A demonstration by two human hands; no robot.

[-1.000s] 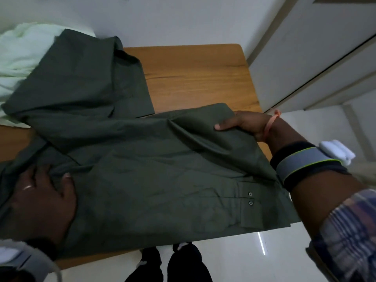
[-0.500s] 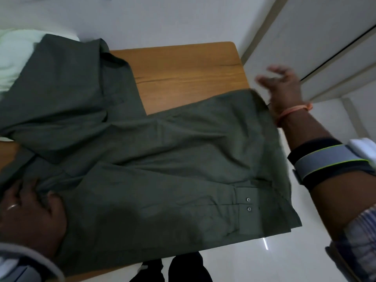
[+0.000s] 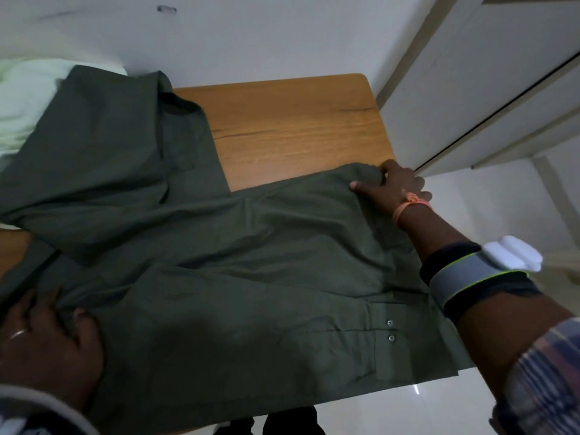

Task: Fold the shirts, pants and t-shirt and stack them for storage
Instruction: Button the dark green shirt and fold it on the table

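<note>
Nearest the camera, the left hand (image 3: 47,350) lies flat on the dark olive-green button-up shirt (image 3: 238,277), fingers spread and straight, pressing the cloth down at the lower left; a ring shows on one finger. The shirt is spread across the brown wooden table (image 3: 292,127) and covers most of it, its near edge hanging past the table's front. A cuff with two small buttons (image 3: 390,330) lies on the shirt toward the lower right. Farther on, the right hand (image 3: 389,189) holds the shirt's far right corner at the table's right edge, fingers curled into a bunch of the fabric and thumb laid on top. A pink band circles that wrist. At the far left, a pale green garment (image 3: 22,102) lies partly under the shirt.
</note>
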